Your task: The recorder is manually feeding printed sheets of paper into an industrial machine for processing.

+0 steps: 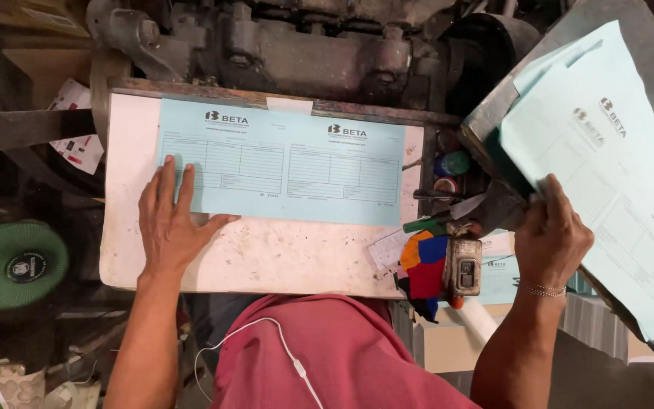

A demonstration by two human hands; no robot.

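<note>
Grimy press bed (266, 257): left hand (169, 227) flat, fingers spread on thin, floppy blue sheet (281, 163); right hand (550, 235) pinching stack (607, 167) edge.

Single head-worn view, looking steeply down from above the person's chest at close range, faces the far dark press machinery (304, 45), with the white counter (266, 257) filling the centre, the left hand (168, 227) near left and the right hand (550, 235) near right.
</note>
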